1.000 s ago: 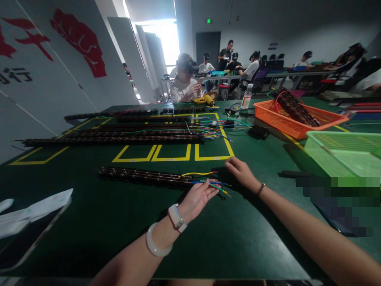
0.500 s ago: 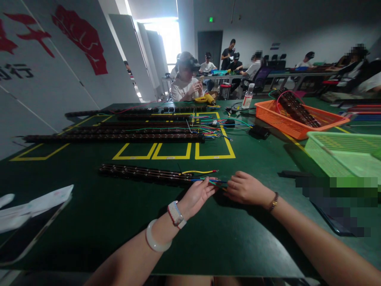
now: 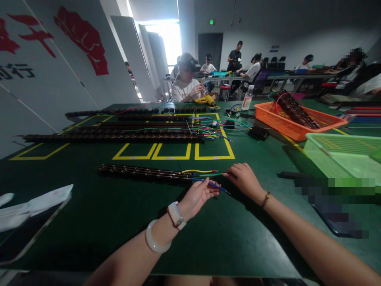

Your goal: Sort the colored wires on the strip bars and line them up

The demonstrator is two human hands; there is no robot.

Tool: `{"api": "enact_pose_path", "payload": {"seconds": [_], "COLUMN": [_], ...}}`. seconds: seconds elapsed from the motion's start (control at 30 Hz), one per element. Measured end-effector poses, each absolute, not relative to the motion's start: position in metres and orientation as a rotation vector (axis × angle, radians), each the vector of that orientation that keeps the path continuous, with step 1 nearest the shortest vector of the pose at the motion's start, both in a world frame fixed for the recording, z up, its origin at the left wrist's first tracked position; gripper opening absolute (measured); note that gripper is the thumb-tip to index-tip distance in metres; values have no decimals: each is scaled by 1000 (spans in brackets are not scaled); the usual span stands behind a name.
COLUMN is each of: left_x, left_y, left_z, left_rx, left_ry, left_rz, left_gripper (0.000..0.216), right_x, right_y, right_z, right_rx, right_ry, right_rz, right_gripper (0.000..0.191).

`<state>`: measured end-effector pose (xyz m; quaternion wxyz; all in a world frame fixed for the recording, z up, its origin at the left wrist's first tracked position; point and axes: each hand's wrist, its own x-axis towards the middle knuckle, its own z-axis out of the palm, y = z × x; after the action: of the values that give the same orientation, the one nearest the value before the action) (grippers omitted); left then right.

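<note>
A dark, long bundle point(image 3: 143, 173) of wired strips lies on the green table in front of me, its wires pointing right. My left hand point(image 3: 199, 195) pinches a blue wire point(image 3: 218, 186) between thumb and fingers, and the bare tip sticks out beyond them. My right hand point(image 3: 242, 178) is closed at the end of a green wire point(image 3: 210, 174), just above and right of the blue one. A yellow wire point(image 3: 201, 171) with a red end lies loose behind the green wire, touched by neither hand.
Several longer dark bundles point(image 3: 113, 138) lie across the back, over yellow tape outlines. An orange basket point(image 3: 279, 124) and a green basket point(image 3: 327, 159) stand at the right. A phone with white wrappers point(image 3: 35, 210) lies at left. A person point(image 3: 187, 79) sits opposite.
My right hand has moved slightly up, drawing the green wire apart from the blue one. My left hand stays nearly in place, and the blue wire's tip now shows.
</note>
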<state>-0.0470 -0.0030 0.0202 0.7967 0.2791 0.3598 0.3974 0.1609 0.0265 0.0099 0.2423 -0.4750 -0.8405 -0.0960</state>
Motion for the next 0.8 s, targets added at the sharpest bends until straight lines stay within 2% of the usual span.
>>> {"api": "enact_pose_path", "payload": {"seconds": [0.6,0.8], "left_x": [-46,-46], "left_y": [-3,-2], "left_z": [18,18], "left_rx": [590,590], "left_ry": [772,763], "left_rz": [870,869], "left_gripper": [19,18], "right_x": [156,163], "right_y": [40,24], "right_z": [-4,9], "right_rx": [-1410,-1118], "right_ry": [-2301,-2208], "right_rz": [-31,67], "right_gripper": [24,29]}}
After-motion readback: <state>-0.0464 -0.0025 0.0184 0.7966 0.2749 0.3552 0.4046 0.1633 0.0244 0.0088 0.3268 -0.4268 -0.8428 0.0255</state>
